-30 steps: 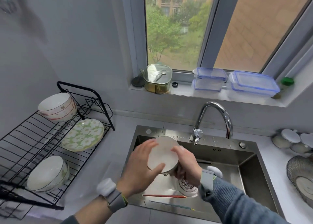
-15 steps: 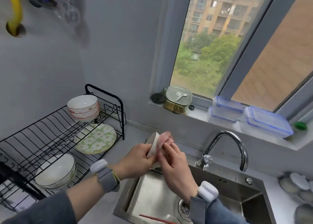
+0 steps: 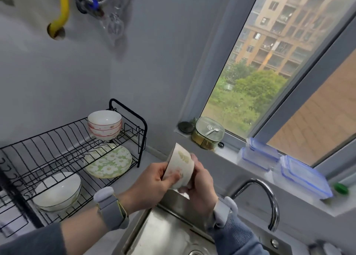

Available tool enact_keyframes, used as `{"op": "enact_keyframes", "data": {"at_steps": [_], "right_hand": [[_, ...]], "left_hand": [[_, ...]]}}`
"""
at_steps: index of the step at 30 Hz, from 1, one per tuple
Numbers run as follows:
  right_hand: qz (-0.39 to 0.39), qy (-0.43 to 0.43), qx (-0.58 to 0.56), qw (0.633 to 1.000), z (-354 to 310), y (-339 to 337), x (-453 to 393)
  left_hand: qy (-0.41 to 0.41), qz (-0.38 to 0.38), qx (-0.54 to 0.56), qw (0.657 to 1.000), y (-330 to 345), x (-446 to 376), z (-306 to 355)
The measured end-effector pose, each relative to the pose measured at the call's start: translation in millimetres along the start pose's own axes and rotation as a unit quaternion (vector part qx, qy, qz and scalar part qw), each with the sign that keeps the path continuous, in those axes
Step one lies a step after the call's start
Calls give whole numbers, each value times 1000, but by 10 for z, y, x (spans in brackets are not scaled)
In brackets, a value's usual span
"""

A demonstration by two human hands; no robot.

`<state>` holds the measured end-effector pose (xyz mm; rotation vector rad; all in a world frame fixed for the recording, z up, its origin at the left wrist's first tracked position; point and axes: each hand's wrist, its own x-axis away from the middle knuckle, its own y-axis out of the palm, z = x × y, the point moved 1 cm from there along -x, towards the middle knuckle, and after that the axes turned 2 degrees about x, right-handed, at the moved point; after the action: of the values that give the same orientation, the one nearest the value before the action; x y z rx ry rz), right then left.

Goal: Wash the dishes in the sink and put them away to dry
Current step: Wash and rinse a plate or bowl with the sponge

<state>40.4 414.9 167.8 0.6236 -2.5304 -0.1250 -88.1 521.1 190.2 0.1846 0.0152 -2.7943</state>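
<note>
Both hands hold a white bowl (image 3: pixel 182 163) with a pale yellow-green pattern, tipped on its side above the back left corner of the steel sink (image 3: pixel 163 233). My left hand (image 3: pixel 152 183) grips its rim from the left, thumb on the outer wall. My right hand (image 3: pixel 200 187) grips its base from the right. To the left stands a black wire drying rack (image 3: pixel 48 158). It carries stacked white bowls with red trim (image 3: pixel 104 124), a green flowered plate (image 3: pixel 108 161) and stacked white bowls (image 3: pixel 57 191).
A curved tap (image 3: pixel 267 198) rises at the sink's right. On the window sill stand a lidded glass jar (image 3: pixel 209 133), stacked clear boxes with blue lids (image 3: pixel 300 175) and a green cap (image 3: pixel 340 188). Pipes and a yellow hose (image 3: pixel 61 9) hang on the wall above.
The bowl has come up out of the sink and moved left towards the rack, turning onto its side. My view has swung up and left with it.
</note>
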Motion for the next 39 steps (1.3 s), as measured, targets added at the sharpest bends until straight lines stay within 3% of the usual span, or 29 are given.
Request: {"op": "enact_keyframes", "data": {"at_steps": [2,4,7,10,13,16,23,27,31,39], "right_hand": [[-66,75,-34,994,130,57,111],[-110,75,-66,989,237,61,152],[-115,72,-83,987,382,80,73],[-56,96,15,994,618,-32,-71],[-14,26,199,980,751,-196,-164],[-3,2,257,966,852,-360,-367],[-44,-15,370,928,1018,-471,-487],[-89,-29,505,858,1236,-402,-591],[-136,-26,555,820,1265,-179,-470],[-202,-10,558,805,1290,84,-386]], "left_hand": [[22,13,-34,999,18,-5,63],[43,25,-110,993,11,-61,106],[55,37,-244,968,-51,-159,-18],[38,42,-336,940,-119,-137,-278],[9,23,-393,919,-178,32,-514],[-46,5,-440,897,-246,267,-724],[-97,-32,-569,816,-337,664,-825],[-136,-29,-615,776,-482,804,-835],[-162,-13,-641,750,-747,880,-849],[-249,33,-711,657,-1190,906,-728]]}}
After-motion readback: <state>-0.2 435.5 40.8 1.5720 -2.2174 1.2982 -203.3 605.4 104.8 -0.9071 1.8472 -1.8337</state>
